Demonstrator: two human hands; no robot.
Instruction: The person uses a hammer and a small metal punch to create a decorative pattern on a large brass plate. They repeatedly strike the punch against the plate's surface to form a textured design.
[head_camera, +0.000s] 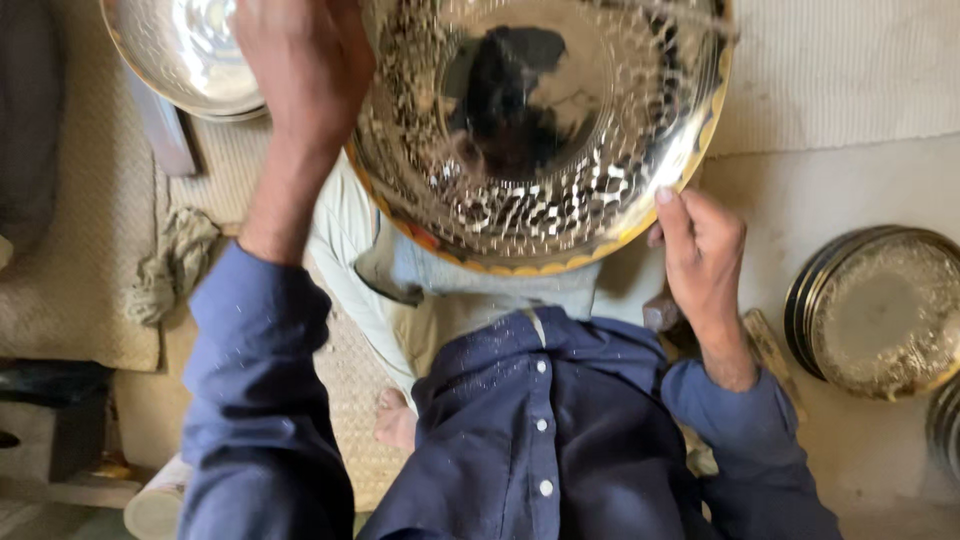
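My left hand (300, 70) and right hand (700, 250) grip the hammered brass tray (540, 130) at its rim; hammering covers its surface, gold edge unworked.

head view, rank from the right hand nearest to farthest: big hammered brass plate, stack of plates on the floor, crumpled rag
From the right hand:
1. Big hammered brass plate: held at its lower right rim by this hand.
2. Stack of plates: on the floor at the right edge.
3. Crumpled rag: on the mat at the left, beyond the left hand's sleeve.
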